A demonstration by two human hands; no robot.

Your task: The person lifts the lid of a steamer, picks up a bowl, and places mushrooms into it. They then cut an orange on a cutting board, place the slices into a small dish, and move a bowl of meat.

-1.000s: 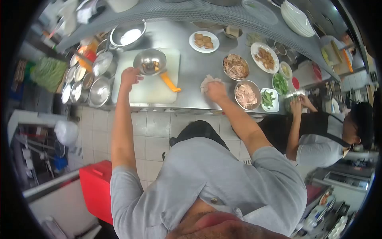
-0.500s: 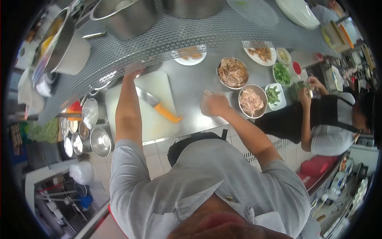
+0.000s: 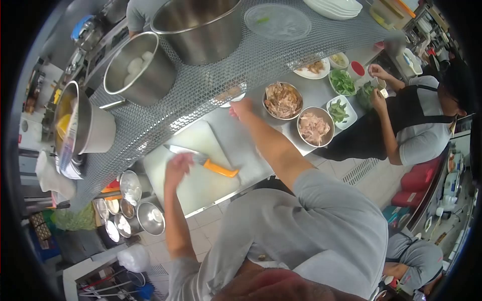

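Note:
My left hand (image 3: 179,169) is over the white cutting board (image 3: 193,188), its fingers slightly spread and blurred, holding nothing. Close to its fingertips lies a knife (image 3: 218,169) with an orange handle, flat on the board. My right hand (image 3: 242,108) reaches across the steel counter to the lower rim of a white plate (image 3: 242,94), its fingers curled there. Pale brown pieces of food on that plate show through the mesh shelf. Beside my right forearm stand two steel bowls of shredded meat, a browner one (image 3: 282,100) and a paler one (image 3: 315,127).
A mesh shelf (image 3: 201,95) hangs over the counter's far side, carrying steel pots (image 3: 201,35). At right are dishes of green leaves (image 3: 343,82) and a co-worker (image 3: 406,110) handling greens. Several small steel bowls (image 3: 150,218) stand at left.
My right hand has left the pale sheet on the counter and moved to the plate. My left hand has come back from under the shelf to above the board. The view has turned.

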